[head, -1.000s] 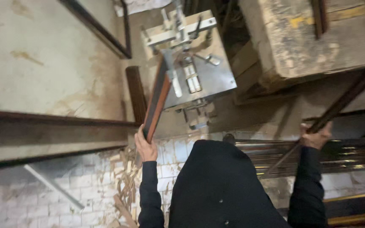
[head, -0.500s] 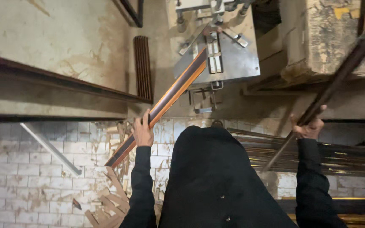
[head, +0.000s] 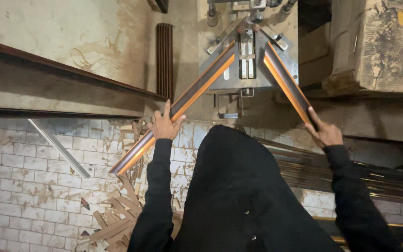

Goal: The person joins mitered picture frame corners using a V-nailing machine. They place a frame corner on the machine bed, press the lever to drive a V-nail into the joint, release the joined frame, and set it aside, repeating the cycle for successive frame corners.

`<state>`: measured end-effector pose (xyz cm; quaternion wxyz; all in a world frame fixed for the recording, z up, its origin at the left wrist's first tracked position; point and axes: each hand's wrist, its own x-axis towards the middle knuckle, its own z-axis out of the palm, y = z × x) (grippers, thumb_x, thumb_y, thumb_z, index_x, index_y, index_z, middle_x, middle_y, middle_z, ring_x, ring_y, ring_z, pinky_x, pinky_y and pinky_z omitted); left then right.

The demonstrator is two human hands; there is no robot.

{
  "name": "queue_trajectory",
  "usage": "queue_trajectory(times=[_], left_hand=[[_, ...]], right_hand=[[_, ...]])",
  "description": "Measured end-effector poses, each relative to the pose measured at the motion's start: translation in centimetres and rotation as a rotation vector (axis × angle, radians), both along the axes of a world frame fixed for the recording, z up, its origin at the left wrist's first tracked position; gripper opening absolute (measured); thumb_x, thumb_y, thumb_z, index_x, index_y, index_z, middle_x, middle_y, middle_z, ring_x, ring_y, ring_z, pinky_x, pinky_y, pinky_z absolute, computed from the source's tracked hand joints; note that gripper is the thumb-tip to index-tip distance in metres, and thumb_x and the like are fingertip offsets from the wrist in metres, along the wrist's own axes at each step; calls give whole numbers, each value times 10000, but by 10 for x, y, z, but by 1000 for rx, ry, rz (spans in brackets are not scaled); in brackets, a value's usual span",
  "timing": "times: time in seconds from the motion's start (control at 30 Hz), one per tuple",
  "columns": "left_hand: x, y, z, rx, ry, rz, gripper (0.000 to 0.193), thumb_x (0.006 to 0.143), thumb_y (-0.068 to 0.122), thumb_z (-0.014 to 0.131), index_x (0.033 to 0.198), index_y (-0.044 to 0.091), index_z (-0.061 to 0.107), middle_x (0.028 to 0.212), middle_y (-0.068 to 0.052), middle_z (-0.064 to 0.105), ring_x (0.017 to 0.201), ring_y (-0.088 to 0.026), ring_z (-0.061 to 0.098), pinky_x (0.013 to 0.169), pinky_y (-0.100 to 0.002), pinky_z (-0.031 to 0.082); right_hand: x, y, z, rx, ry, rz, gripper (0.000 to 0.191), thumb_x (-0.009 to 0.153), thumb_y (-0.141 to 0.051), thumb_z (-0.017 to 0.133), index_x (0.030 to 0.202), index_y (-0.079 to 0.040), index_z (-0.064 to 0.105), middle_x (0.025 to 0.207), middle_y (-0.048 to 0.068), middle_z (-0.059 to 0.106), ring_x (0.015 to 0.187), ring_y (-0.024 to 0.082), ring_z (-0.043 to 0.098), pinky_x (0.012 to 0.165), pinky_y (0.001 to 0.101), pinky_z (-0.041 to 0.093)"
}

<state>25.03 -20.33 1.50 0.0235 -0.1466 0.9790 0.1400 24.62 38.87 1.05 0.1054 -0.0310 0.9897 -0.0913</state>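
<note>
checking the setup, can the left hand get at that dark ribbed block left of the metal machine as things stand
Probably yes. The left hand rests on the left moulding strip, and the dark ribbed block lies just beyond it with nothing between. The hand would have to let go of the strip first.

One package shows: a big, worn, pale grey-brown cardboard box (head: 378, 42) at the upper right, just right of the metal machine. Its top is scuffed and stained, with a yellow scrap of tape near the far corner. There are no labels, signs or screens in view.
</note>
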Motion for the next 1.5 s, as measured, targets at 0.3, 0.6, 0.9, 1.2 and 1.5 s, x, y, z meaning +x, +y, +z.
queue_trajectory(times=[0.3,0.6,0.9,1.2,1.5], left_hand=[[-54,12,13,-7,-42,-71,897,906,789,512,1638,317,299,1094,-214,570,1015,-405,593,862,-612,380],[-102,41,24,-7,-93,-78,914,894,826,491,1617,293,322,1136,-239,594,993,-423,645,889,-604,401],[-104,44,13,-7,-22,-80,914,876,822,508,1594,279,343,1096,-231,618,979,-405,666,868,-641,413],[-131,63,11,-17,-32,-140,927,908,822,487,1631,280,280,1064,-208,630,820,-395,688,787,-604,451],[-147,77,15,-20,-20,-159,960,902,822,525,1644,298,215,1048,-184,587,753,-357,650,777,-572,432]], right_hand=[[-64,4,27,54,-29,150,756,976,-610,535,1676,-448,300,841,276,696,772,477,685,689,558,551],[-103,-10,44,89,4,217,767,1002,-618,508,1708,-423,282,779,282,665,733,476,675,657,553,541],[-141,-28,45,166,21,249,769,1034,-646,497,1736,-382,328,758,262,672,690,444,676,600,530,536],[-160,-42,43,182,143,330,693,1055,-649,489,1696,-402,400,887,236,682,678,385,688,548,479,536],[-199,-116,49,-14,297,318,504,1081,-378,679,1554,-234,576,1436,239,490,1318,425,467,1052,627,376]])
